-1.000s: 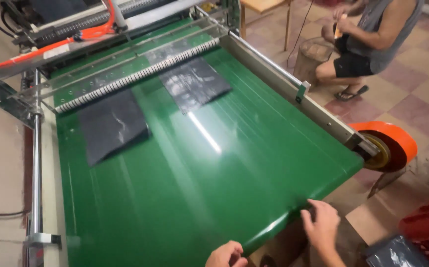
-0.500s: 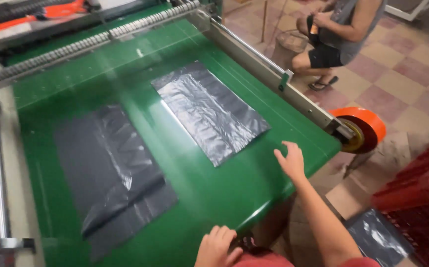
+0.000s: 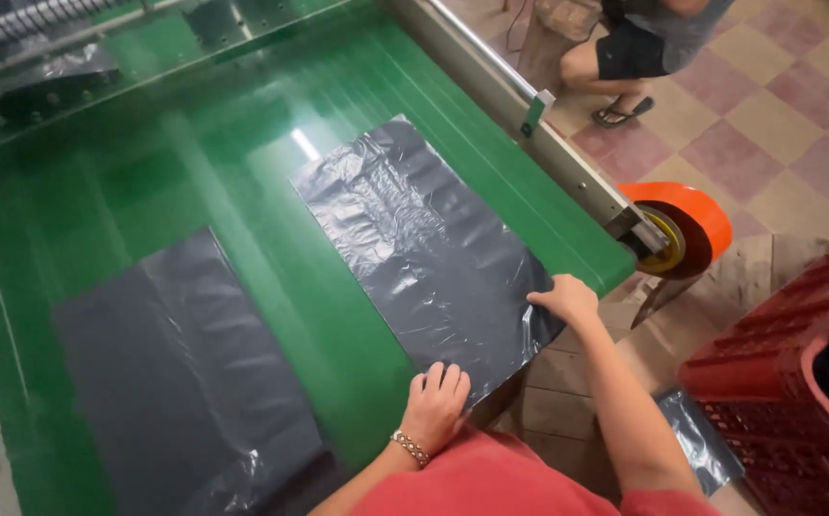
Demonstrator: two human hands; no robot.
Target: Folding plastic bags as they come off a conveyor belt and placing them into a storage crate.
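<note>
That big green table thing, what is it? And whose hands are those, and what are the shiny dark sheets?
The picture comes from a camera worn on a person's head, looking down, so the two bare hands at the bottom are that person's own. The green surface is a wide flat belt on a machine, with a metal rail along its far side and an orange roller end at the corner. Two dark grey plastic sheets lie flat on it. The left hand and right hand both rest on the near edge of the right sheet. The left sheet lies untouched. Beside the machine stands a red plastic crate. Another person crouches on the tiled floor beyond.
</note>
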